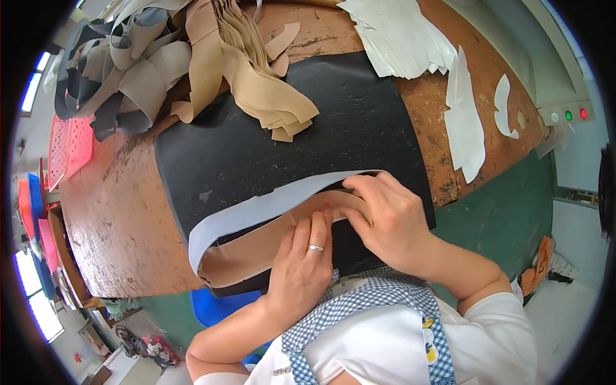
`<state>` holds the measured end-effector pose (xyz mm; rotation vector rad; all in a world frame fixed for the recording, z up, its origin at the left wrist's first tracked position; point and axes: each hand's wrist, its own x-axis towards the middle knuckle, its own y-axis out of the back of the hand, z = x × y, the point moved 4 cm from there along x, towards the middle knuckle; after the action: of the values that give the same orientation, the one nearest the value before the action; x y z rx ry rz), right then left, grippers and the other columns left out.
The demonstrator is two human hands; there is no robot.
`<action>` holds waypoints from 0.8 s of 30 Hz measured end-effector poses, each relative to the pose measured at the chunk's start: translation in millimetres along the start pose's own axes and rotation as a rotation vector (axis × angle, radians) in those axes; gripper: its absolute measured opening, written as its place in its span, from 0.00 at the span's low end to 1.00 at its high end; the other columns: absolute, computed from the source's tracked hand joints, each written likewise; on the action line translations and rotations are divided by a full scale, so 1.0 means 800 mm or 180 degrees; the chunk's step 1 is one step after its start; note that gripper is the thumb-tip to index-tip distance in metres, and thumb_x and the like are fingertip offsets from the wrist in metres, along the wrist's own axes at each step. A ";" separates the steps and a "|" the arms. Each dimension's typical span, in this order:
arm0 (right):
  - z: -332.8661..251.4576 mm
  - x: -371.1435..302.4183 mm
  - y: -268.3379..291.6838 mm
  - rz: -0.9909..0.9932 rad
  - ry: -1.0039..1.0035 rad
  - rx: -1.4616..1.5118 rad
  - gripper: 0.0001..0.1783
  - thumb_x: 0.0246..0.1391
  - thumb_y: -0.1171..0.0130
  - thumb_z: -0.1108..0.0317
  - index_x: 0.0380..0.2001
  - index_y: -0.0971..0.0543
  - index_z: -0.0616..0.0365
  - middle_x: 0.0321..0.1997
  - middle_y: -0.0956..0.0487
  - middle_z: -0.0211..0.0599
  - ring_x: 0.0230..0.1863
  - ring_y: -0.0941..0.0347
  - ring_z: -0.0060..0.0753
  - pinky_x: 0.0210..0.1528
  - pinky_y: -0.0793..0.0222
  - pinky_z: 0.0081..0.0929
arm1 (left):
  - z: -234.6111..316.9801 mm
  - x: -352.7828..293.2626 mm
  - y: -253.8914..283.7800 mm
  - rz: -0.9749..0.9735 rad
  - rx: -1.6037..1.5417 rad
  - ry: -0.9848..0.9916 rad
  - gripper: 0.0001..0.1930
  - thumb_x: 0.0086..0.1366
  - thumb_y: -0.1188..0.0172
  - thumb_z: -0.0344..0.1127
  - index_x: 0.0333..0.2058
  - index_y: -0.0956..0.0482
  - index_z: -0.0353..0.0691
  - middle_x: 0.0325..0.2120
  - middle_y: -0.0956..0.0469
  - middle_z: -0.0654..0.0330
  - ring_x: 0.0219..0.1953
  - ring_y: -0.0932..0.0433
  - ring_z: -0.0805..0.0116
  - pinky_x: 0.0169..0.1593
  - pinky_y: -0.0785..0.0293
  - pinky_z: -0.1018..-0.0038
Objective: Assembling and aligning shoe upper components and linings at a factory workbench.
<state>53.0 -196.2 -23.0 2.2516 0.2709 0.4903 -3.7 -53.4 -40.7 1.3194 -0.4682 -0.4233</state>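
Note:
A long band lies curved on a black rubber mat (289, 160); its far side is a pale grey-blue strip (256, 208) and its near side a tan strip (240, 256). The two sides meet at the left end and look joined there. My left hand (300, 266), with a ring on one finger, lies with its outstretched fingers flat against the tan strip. At the band's right end, my right hand (391, 221) is closed, its thumb and fingers pinching the strips. Whether my left thumb touches the band is hidden.
Bundled tan pieces (256, 83) rest on the mat's far edge, beside a heap of grey strips (135, 70). White cut pieces (404, 38) lie at the far right of the wooden table (122, 224). A pink basket (67, 147) stands at the left, and a machine with lit buttons (568, 115) at the right.

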 end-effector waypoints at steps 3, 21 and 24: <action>0.011 -0.009 0.010 -0.0086 -0.0312 0.0117 0.17 0.45 0.35 0.82 0.41 0.24 0.62 0.33 0.20 0.41 0.35 0.21 0.42 0.35 0.24 0.33 | 0.004 0.003 0.002 -0.0108 0.0221 -0.0111 0.29 0.53 0.46 0.25 0.57 0.29 0.21 0.51 0.31 0.46 0.50 0.27 0.56 0.51 0.27 0.66; 0.024 -0.027 0.035 0.0082 -0.0611 -0.0131 0.16 0.47 0.35 0.82 0.40 0.25 0.62 0.29 0.21 0.39 0.31 0.21 0.37 0.32 0.24 0.30 | 0.013 0.027 -0.005 -0.0380 0.0603 -0.0687 0.27 0.58 0.47 0.33 0.56 0.27 0.25 0.57 0.35 0.46 0.59 0.34 0.52 0.56 0.32 0.65; 0.036 -0.031 0.035 0.0083 -0.0845 0.0155 0.15 0.49 0.36 0.82 0.41 0.26 0.62 0.29 0.21 0.38 0.30 0.21 0.36 0.32 0.25 0.30 | 0.017 0.025 -0.008 -0.0483 0.0563 -0.0677 0.27 0.57 0.45 0.33 0.54 0.26 0.24 0.60 0.37 0.44 0.62 0.37 0.51 0.59 0.33 0.63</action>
<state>43.6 -242.3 -26.1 2.3386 0.1180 0.1959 4.9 -76.5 -42.6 1.4940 -0.5952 -0.6648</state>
